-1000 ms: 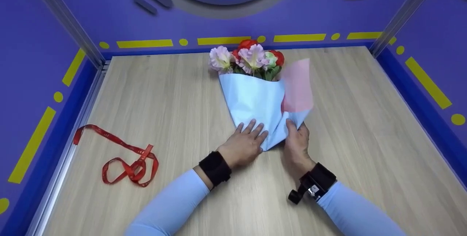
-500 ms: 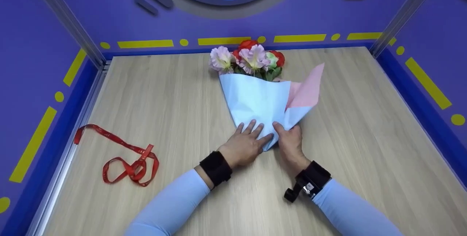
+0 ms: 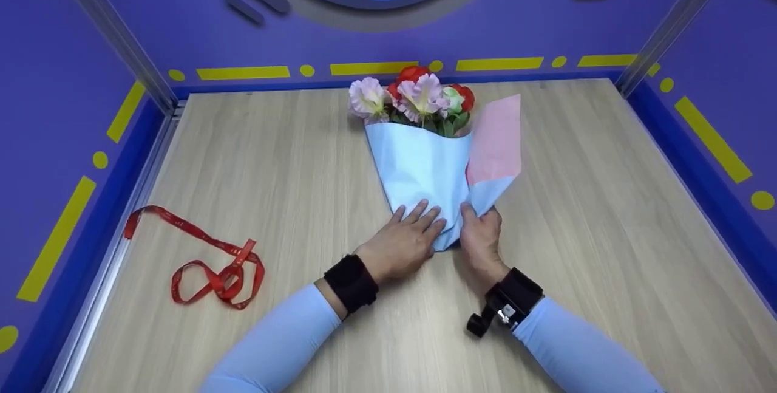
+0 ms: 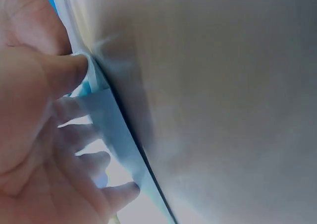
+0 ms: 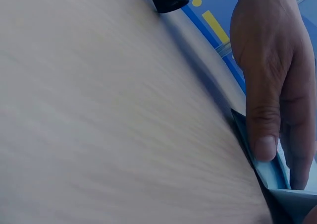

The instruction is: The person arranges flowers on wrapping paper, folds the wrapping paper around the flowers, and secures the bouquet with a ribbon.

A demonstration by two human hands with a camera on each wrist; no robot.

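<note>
A bouquet of pink, red and pale green flowers [image 3: 419, 98] lies at the middle back of the table, its stems hidden in wrapping paper [image 3: 419, 165] that is light blue outside and pink inside. My left hand [image 3: 400, 244] presses on the narrow lower end of the wrap, fingers spread and straight. Beside it, my right hand [image 3: 481, 241] pinches the right edge of the paper, thumb on top and fingers behind. Above that grip a pink flap [image 3: 498, 138] stands out to the right of the flowers. The right wrist view shows the thumb [image 5: 265, 144] along the folded paper.
A red ribbon [image 3: 227, 283] lies loosely looped on the wooden table [image 3: 291, 156] at the left. Blue-purple panels [image 3: 394, 41] with yellow marks enclose the back and both sides.
My right hand has shifted left along the paper, closer to my left hand. The pink flap swung outward to the right, then came back more upright. Flowers, left hand and ribbon stay nearly still.
</note>
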